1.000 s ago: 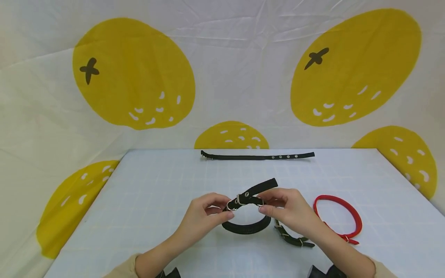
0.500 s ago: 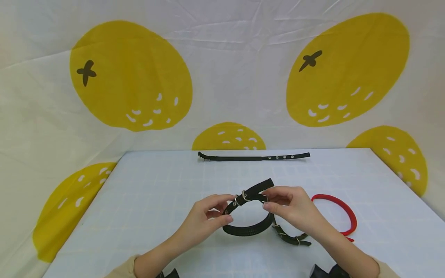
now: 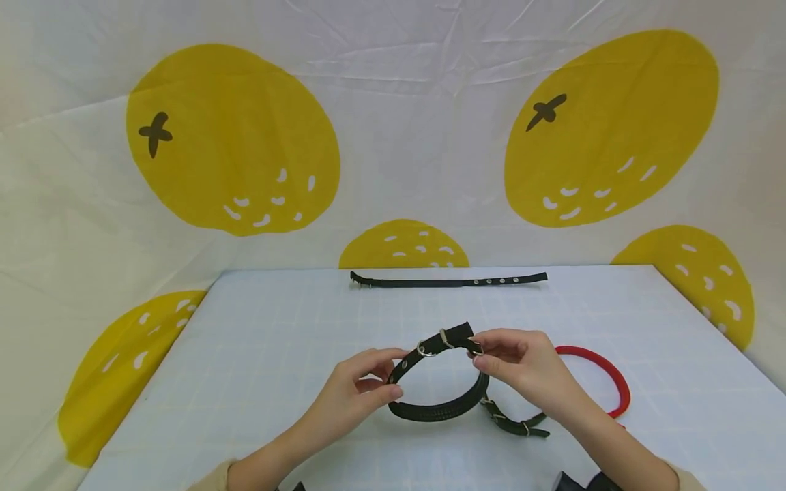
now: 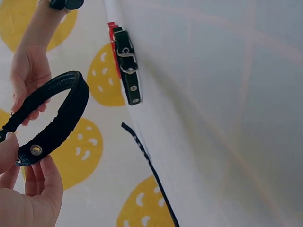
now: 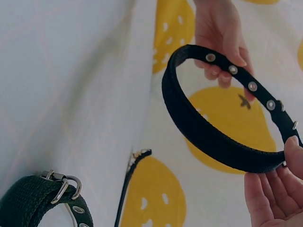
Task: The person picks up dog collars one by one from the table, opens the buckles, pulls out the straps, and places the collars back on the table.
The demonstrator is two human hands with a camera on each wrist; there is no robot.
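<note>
A black dog collar [image 3: 432,413] is held up in a loop between both hands, over the near part of the table. My left hand [image 3: 362,392] pinches its left side, thumb in front, where the eyeleted strap [image 5: 252,86] bends round. On the other side my right hand [image 3: 522,361] pinches the strap beside the metal buckle [image 3: 446,339]. A short strap tail pokes out past the buckle, and a metal ring [image 3: 424,349] sits just left of it. In the left wrist view an eyelet [image 4: 36,150] shows right by the left thumb.
A dark green collar [image 3: 512,425] lies on the table [image 3: 245,382] behind the right hand. The red collar [image 3: 617,378] beyond it is partly hidden by the right forearm. Another black collar [image 3: 424,282] lies stretched out along the far edge, before a fruit-printed cloth [image 3: 424,136].
The strap tail past the buckle has become shorter and the loop wider. Buckle and ring have shifted right along the strap. The left hand has moved slightly left, the right hand slightly right.
</note>
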